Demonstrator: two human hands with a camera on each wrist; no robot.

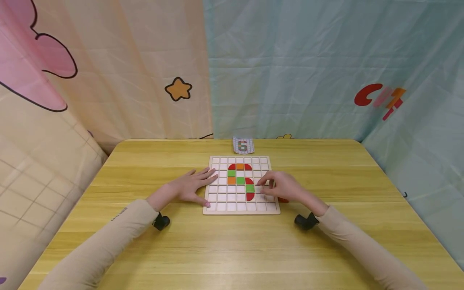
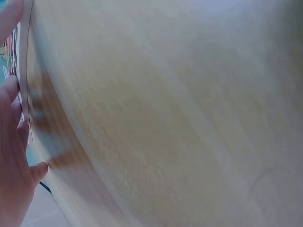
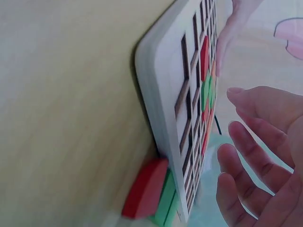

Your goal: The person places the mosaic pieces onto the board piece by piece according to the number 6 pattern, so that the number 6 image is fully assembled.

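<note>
A white gridded puzzle board (image 1: 222, 207) lies flat on the table. Red rounded pieces, such as one red piece (image 1: 250, 197), sit in its cells with green squares like this green piece (image 1: 249, 188) and orange squares like this orange piece (image 1: 240, 166). My left hand (image 1: 190, 187) is spread out, its fingertips resting on the board's left edge. Over the right part of the board is my right hand (image 1: 284, 186), fingers loosely bent. In the right wrist view its thumb and fingers are apart, with nothing between them.
By the board's right edge lie a loose red piece (image 3: 147, 189) and green pieces (image 3: 165, 201), mostly hidden by the right hand in the head view. A printed pattern card (image 1: 243, 146) lies behind the board. Curtains (image 1: 261, 72) hang beyond the wooden table (image 1: 224, 249).
</note>
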